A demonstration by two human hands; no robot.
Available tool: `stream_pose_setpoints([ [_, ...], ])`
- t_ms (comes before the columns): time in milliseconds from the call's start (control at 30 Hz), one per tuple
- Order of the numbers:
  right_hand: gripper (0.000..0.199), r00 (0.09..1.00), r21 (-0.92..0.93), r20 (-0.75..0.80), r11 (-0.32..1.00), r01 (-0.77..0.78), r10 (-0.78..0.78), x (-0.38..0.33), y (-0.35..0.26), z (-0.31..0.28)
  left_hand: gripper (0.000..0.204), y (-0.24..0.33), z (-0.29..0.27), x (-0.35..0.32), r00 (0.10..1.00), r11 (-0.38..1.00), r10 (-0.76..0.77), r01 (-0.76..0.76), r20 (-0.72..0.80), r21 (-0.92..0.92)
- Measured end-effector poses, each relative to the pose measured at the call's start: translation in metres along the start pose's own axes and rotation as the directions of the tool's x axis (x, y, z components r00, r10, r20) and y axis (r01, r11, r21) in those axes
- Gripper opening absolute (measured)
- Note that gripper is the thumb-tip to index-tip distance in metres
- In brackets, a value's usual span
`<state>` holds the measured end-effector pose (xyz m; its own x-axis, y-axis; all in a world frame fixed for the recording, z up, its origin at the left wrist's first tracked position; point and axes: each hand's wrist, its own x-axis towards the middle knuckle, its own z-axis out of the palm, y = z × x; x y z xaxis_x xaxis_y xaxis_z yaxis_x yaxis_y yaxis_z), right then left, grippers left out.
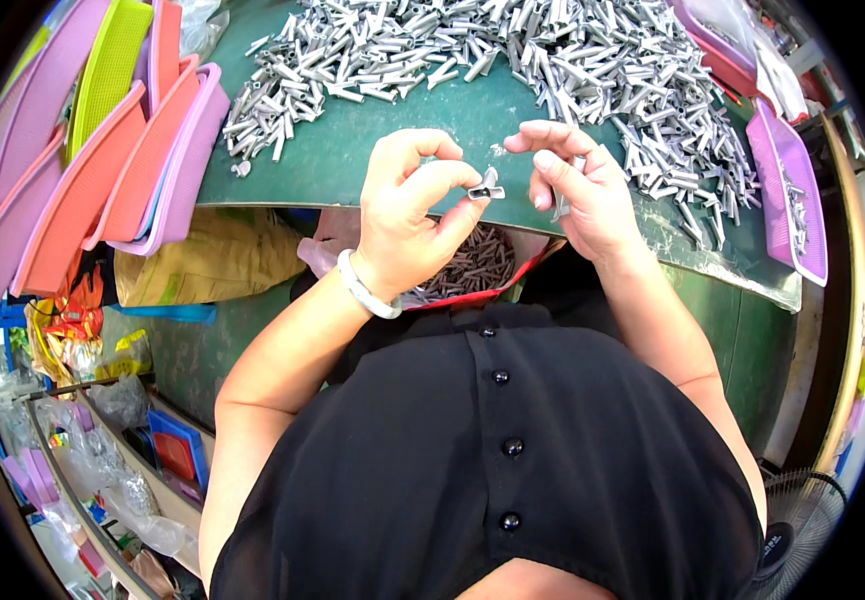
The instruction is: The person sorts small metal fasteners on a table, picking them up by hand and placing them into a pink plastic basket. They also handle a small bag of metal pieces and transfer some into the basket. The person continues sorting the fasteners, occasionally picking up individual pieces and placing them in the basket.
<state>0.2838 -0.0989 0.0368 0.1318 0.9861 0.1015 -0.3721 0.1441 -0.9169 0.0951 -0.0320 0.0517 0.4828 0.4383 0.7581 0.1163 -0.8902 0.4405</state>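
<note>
Left hand [407, 215] grip pinches metal piece [486, 187]; right hand [577, 190] beside, apparently clenching another.

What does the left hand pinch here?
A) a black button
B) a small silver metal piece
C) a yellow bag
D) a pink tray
B: the left hand pinches a small silver metal piece between thumb and fingers, above the green table.

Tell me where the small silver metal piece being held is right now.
In the head view, the small silver metal piece sits just above centre, pinched in the left hand fingers, close beside the right hand, below the heap of grey metal tubes.
</note>
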Motion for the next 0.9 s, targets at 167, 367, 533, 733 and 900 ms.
stream_pose_setpoints([
  [167,0.026,0.997,0.198,0.011,0.977,-0.079,0.078,0.003,-0.001,-0.003,0.024,0.000,-0.009,-0.002,0.991,0.999,-0.035,0.032,0.126,0.027],
  [367,0.031,0.968,0.559,-0.011,0.804,-0.202,0.250,0.012,0.006,0.013,0.042,0.007,0.013,0.001,0.976,0.999,-0.007,-0.005,0.217,0.052],
  [533,0.041,0.941,0.524,-0.066,0.814,-0.251,0.332,0.007,-0.002,0.026,0.033,0.007,0.025,0.017,0.965,0.980,0.170,-0.187,0.202,0.073],
  [733,0.043,0.925,0.440,-0.072,0.845,-0.306,0.372,0.002,-0.015,0.017,0.014,-0.006,0.038,0.014,0.983,0.989,0.145,-0.144,0.109,-0.021],
  [900,0.044,0.940,0.574,-0.026,0.775,-0.265,0.341,0.013,0.022,0.005,0.023,-0.016,0.049,0.006,0.965,0.980,0.193,-0.199,0.179,0.017],
])
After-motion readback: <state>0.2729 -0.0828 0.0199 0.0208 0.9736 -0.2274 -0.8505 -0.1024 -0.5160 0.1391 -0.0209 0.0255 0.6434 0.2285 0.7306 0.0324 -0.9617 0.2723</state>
